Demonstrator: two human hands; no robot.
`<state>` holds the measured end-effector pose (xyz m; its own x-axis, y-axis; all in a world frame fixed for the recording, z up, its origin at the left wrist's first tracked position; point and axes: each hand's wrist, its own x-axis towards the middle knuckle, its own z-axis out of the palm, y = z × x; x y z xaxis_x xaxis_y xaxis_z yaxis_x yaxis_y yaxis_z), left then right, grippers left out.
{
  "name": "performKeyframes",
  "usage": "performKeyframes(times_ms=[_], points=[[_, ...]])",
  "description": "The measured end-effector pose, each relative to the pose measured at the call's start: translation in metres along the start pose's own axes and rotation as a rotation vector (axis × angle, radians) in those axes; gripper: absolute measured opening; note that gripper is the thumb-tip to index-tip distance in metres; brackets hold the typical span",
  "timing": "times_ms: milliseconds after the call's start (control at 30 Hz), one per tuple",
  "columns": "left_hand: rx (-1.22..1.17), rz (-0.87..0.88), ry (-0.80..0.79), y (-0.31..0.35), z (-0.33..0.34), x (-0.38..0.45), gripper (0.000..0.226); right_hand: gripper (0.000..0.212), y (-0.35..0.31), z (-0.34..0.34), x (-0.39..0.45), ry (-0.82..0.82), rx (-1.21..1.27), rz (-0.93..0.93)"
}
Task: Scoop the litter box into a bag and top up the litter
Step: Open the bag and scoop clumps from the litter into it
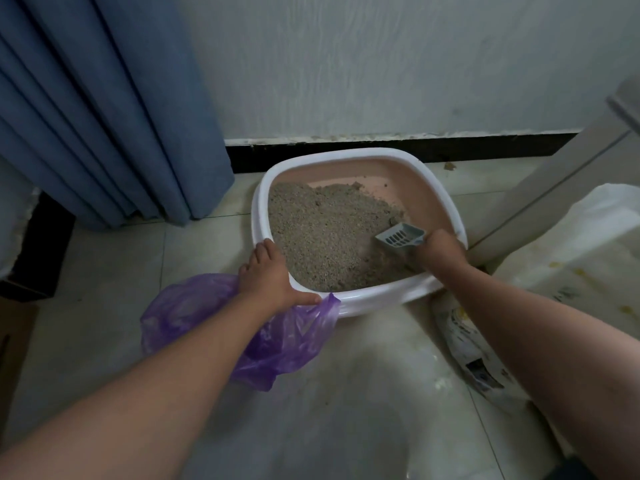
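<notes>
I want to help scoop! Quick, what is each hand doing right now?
Left hand: open, resting on the litter box rim, above the purple bag.
Right hand: gripping the grey scoop in the litter.

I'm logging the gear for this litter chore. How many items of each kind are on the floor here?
White-rimmed pink plastic litter box: 1
Grey slotted plastic scoop: 1
Bags: 3 (purple plastic bag, printed white litter sack, large white sack)
Total: 5

Left hand rests on the box rim; right hand grips the scoop.
</notes>
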<state>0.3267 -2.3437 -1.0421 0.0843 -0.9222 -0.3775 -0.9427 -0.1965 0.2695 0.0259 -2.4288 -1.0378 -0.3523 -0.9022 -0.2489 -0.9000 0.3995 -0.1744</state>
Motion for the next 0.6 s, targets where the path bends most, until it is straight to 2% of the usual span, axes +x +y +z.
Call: performKeyframes(times_ms=[200,433,600], points=[[0.052,-0.016,-0.027,0.004,-0.002,0.003,0.158,0.029,-0.008,0.011,0.027,0.016,-0.242,0.010],[0.038,-0.032,-0.043,0.008,-0.001,0.007,0.162,0.021,-0.025,0.009,0.071,0.047,-0.201,-0.037],[0.031,-0.027,-0.014,0.010,-0.001,0.007,0.161,0.016,-0.055,0.014,0.090,0.010,-0.136,-0.229]])
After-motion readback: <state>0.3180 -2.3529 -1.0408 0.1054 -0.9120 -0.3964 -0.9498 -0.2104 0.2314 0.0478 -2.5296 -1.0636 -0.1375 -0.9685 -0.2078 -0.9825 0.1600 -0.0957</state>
